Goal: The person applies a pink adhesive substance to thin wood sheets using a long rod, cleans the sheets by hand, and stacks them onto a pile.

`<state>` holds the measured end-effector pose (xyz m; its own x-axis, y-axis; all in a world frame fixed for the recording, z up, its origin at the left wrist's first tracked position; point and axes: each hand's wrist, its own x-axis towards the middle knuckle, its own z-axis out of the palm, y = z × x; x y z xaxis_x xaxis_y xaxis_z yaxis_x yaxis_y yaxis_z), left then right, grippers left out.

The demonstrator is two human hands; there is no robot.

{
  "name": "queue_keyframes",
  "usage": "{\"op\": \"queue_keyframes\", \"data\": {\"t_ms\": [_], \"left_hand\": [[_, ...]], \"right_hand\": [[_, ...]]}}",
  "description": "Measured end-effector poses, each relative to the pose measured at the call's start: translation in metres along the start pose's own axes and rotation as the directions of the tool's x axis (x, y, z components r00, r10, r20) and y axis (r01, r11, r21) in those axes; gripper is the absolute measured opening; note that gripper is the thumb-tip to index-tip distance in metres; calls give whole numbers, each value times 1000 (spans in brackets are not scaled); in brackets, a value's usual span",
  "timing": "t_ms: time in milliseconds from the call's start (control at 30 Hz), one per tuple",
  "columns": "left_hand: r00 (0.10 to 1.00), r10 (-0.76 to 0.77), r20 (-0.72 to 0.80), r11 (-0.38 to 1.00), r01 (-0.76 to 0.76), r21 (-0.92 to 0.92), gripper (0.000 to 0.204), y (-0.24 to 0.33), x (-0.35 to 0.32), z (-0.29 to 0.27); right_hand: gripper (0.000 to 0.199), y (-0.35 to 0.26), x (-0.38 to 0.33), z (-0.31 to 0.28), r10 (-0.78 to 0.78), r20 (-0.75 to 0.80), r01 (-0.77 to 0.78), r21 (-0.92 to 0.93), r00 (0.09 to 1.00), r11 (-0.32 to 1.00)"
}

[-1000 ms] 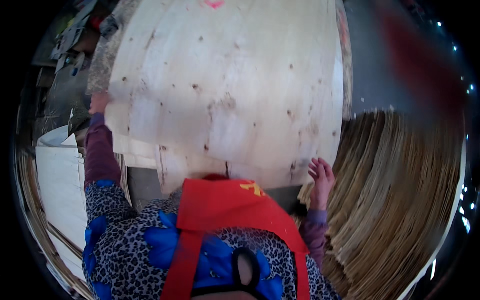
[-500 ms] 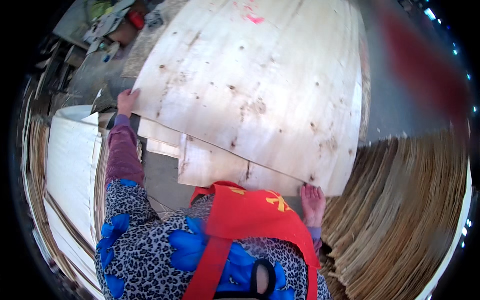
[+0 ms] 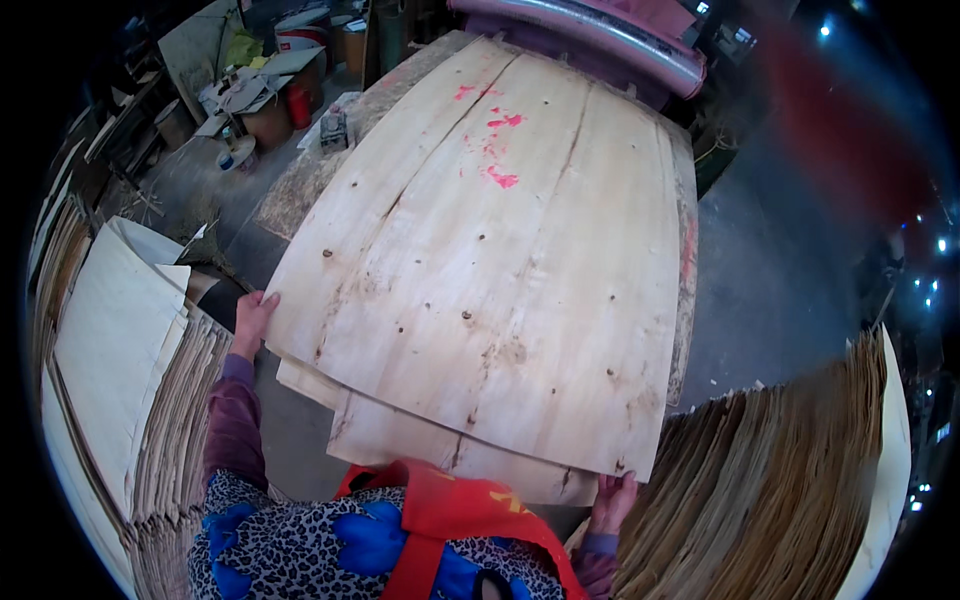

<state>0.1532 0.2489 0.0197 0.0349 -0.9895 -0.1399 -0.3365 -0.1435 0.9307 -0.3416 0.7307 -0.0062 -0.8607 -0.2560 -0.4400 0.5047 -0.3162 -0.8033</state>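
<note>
A large pale wood veneer sheet (image 3: 520,320) with dark knots, cracks and pink-red smears lies before me. My left hand (image 3: 254,318) is closed on its left edge close to the near left corner. At the near right corner, my right hand (image 3: 612,500) grips the edge, its fingertips at the rim. Beneath this sheet, another veneer sheet (image 3: 400,428) sticks out toward me, skewed to the top one. The sheets cover most of the speckled table (image 3: 300,195) under them.
To my right stands a tall stack of brown veneer (image 3: 760,490); another veneer stack (image 3: 170,420) with pale top sheets is at my left. A machine with a shiny pink roller (image 3: 590,35) crosses the table's far end. Buckets and a red container (image 3: 299,106) stand far left.
The view has tilted up, bringing the roller into sight. My right hand, earlier open with palm up at the near corner, now closes on the sheet's edge. My left hand keeps its hold.
</note>
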Motion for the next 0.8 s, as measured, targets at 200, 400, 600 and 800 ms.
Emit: {"op": "queue_keyframes", "data": {"t_ms": [200,400,600,800], "left_hand": [[998,58,8,998,-58,-18,15,21,51,34],[997,30,-72,994,-38,-107,16,22,79,57],[998,69,8,977,-66,-204,15,28,119,85],[999,45,-30,955,-52,-293,14,8,140,88]], "right_hand": [[27,-12,77,55,98,93,-94,-48,991,994],[25,-9,91,85,137,-19,-137,42,990,990],[28,-8,145,101,94,16,-95,47,995,994],[29,-5,136,111,106,16,-107,59,994,993]]}}
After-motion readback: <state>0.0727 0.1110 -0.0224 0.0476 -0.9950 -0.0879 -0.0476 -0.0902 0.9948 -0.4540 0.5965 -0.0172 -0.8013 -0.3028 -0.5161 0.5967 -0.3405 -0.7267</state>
